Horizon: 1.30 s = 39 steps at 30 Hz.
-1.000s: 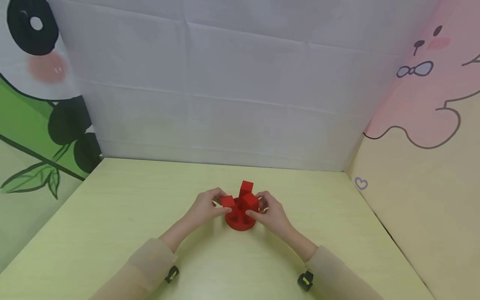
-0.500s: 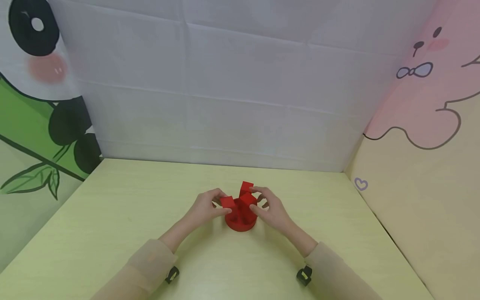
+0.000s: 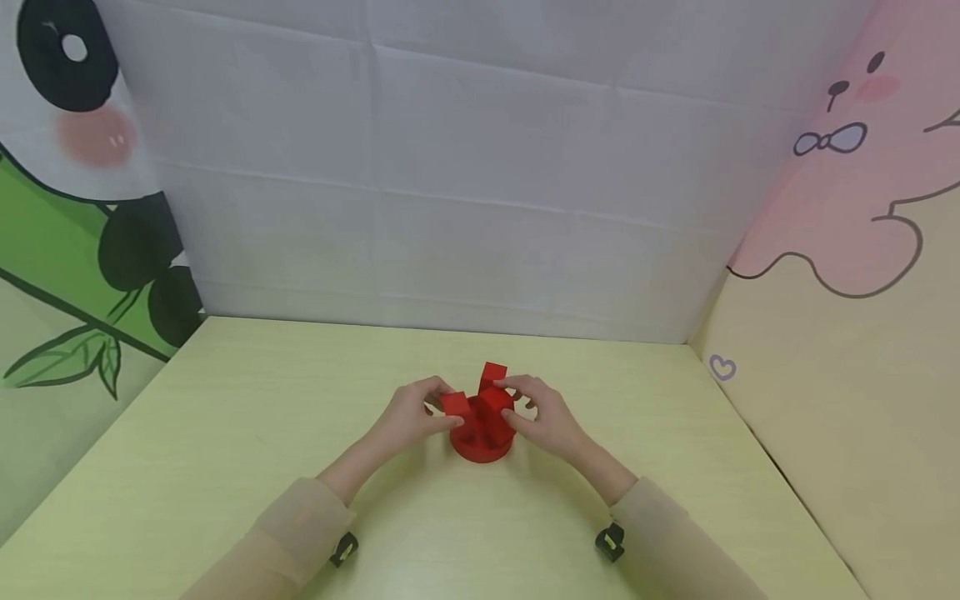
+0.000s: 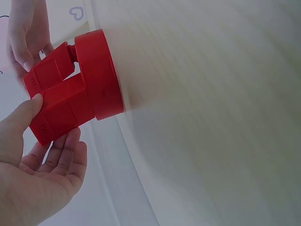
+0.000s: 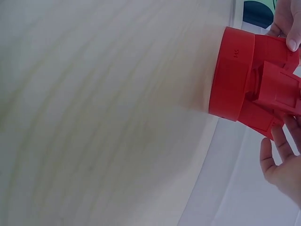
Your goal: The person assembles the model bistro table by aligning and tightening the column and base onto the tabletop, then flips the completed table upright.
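A round red base (image 3: 482, 454) stands on the table, with three red blocks rising from it. My left hand (image 3: 412, 412) pinches the left block (image 3: 456, 404) between thumb and fingers; in the left wrist view this block (image 4: 63, 110) leans outward from the base (image 4: 99, 75). With its thumb in front and fingers behind, my right hand (image 3: 546, 421) holds the right block (image 3: 497, 404). In the right wrist view a narrow neck joins that block (image 5: 277, 89) to the base. Behind them stands the rear block (image 3: 492, 373), close to my right fingertips. Small embossed numbers mark the parts.
The pale wooden table (image 3: 315, 383) spreads around the base. A white cloth wall (image 3: 480, 183) rises at its back edge, and printed cartoon panels flank both sides. Dark wrist devices (image 3: 611, 542) hang at both sleeves.
My right hand has shifted slightly up and left. The right block has turned and moved a little left with it. My left hand keeps its grip in place.
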Motion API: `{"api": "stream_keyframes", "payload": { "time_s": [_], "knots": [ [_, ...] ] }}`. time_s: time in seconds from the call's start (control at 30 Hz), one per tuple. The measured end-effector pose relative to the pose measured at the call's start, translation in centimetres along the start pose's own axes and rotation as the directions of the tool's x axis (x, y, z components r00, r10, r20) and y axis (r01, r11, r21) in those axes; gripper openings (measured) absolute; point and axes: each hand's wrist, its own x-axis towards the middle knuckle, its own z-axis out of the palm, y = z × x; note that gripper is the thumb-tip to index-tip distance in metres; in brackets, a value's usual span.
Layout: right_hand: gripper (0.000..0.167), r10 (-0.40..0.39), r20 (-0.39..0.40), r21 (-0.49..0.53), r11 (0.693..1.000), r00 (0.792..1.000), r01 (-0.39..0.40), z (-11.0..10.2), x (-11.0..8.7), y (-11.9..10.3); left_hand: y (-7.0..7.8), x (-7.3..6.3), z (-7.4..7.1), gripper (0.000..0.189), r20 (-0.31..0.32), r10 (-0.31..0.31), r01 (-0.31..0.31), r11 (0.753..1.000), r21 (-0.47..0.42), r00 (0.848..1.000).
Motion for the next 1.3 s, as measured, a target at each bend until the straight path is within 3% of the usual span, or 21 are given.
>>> {"api": "stream_keyframes", "payload": {
  "time_s": [0.23, 0.4, 0.67, 1.0, 1.3],
  "knots": [
    [0.035, 0.11, -0.089, 0.038, 0.994, 0.99, -0.107, 0.2, -0.2, -0.2, 0.2, -0.1, -0.1, 0.03, 0.001, 0.007, -0.007, 1.0, -0.009, 1.0],
    [0.041, 0.158, -0.11, 0.045, 0.987, 0.981, -0.153, 0.3, -0.3, -0.3, 0.2, -0.2, -0.1, 0.03, 0.0, 0.01, -0.01, 1.0, -0.009, 1.0],
    [0.045, 0.199, -0.097, 0.021, 0.98, 0.975, -0.198, 0.2, -0.4, -0.6, 0.3, -0.2, -0.2, 0.03, 0.002, 0.013, -0.013, 1.0, -0.004, 1.0],
    [0.045, 0.373, -0.072, 0.051, 0.927, 0.925, -0.37, 0.3, -0.6, -0.9, 0.4, -0.2, -0.2, 0.03, -0.001, -0.009, 0.009, 1.0, 0.018, 1.0],
    [0.047, 0.415, -0.053, 0.005, 0.91, 0.908, -0.416, 0.9, -0.8, -1.3, 0.4, -0.2, -0.1, 0.03, 0.002, -0.019, 0.019, 1.0, 0.017, 1.0]
  ]
}}
